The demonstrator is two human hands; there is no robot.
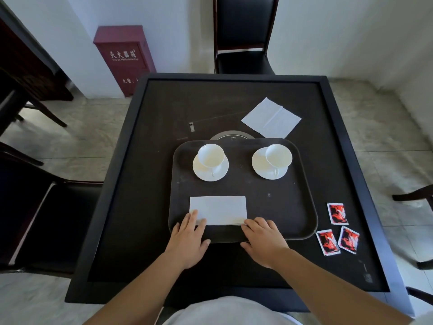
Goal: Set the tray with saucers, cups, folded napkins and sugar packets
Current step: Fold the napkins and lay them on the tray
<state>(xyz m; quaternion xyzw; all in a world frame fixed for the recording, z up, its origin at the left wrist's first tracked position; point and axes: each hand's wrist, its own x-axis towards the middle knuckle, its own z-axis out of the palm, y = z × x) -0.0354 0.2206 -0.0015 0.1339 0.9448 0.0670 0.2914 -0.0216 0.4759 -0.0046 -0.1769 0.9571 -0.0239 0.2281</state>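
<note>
Brown plastic tray [302, 207] on a dark square bench [152, 184], both hands flat on a folded white paper napkin [219, 208].

The left hand [187, 240] lies spread with fingertips on the napkin's near left corner; the right hand [263, 238], fingers loosely together, presses the near right corner, gripping nothing. The napkin sits near the tray's front rim. Two white cups, left [210, 157] and right [278, 156], stand on white saucers [199, 171] [259, 165] along the far side, bare tray between them. An unfolded white napkin [271, 118] lies beyond the tray; three red sugar packets [337, 213] [327, 242] [349, 239] lie right of it. Dark chairs [243, 36] ring the bench; a red cabinet [124, 59] stands against the white wall.
</note>
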